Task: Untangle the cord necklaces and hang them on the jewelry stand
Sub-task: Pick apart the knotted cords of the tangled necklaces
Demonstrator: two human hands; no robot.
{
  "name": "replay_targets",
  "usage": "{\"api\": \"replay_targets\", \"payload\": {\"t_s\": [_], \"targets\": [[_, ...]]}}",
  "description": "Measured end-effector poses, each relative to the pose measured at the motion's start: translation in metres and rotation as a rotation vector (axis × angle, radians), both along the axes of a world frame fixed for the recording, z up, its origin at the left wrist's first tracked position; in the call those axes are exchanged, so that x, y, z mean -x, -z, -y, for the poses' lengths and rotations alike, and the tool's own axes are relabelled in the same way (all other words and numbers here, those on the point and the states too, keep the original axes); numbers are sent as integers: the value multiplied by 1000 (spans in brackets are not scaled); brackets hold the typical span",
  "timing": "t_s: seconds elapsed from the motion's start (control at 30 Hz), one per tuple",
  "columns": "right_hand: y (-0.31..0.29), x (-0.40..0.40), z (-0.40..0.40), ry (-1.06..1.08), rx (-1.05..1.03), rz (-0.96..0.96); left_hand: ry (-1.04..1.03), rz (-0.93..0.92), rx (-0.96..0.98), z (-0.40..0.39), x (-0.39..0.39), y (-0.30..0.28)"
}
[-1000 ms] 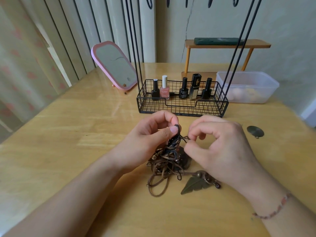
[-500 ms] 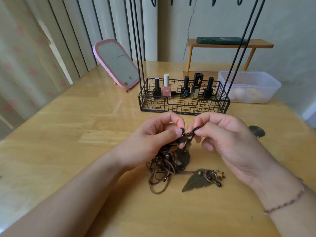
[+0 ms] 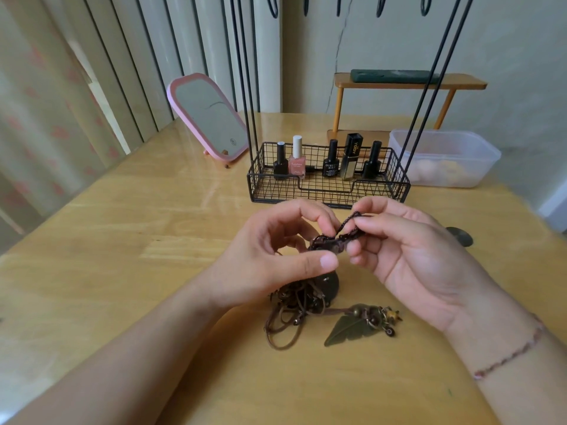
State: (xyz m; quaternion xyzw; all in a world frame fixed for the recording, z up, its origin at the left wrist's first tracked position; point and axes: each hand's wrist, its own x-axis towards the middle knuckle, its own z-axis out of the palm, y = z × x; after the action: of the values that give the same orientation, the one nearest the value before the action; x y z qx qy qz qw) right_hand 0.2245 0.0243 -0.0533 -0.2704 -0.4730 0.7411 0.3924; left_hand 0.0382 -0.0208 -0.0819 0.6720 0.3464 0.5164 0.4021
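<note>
A tangle of brown cord necklaces (image 3: 294,305) lies on the wooden table (image 3: 122,240) in front of me, with a bronze leaf pendant (image 3: 346,329) and beads at its right. My left hand (image 3: 276,256) and my right hand (image 3: 408,253) hold a dark braided cord (image 3: 343,231) lifted above the heap; each hand pinches it between thumb and fingertips. The black wire jewelry stand (image 3: 328,185) rises behind, its basket base holding nail polish bottles (image 3: 297,161) and its hooks (image 3: 273,4) at the top edge of the view.
A pink-framed mirror (image 3: 208,118) leans at the back left. A clear plastic tub (image 3: 445,157) sits to the right of the stand, a small wooden shelf (image 3: 408,84) behind it. A dark round disc (image 3: 460,236) lies by my right hand.
Both hands have lifted the braided cord higher above the heap and drawn a short stretch of it out between them. My right palm has turned up towards me.
</note>
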Motion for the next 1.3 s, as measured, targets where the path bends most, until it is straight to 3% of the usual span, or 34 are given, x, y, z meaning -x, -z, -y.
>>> {"api": "replay_targets", "payload": {"t_s": [0.3,0.67,0.9,1.1,1.3], "targets": [[-1,-2,1,89,-283,112,-128,-143,51,-5,2,6],[4,-3,-2,194,-336,274,-224,-121,-35,-8,5,8],[7,-1,-5,234,-166,177,-358,-384,-246,-1,0,6],[8,0,-2,209,-162,171,-333,-368,-221,0,0,6],[7,0,-2,168,-111,115,-307,-129,-118,-4,2,7]]}}
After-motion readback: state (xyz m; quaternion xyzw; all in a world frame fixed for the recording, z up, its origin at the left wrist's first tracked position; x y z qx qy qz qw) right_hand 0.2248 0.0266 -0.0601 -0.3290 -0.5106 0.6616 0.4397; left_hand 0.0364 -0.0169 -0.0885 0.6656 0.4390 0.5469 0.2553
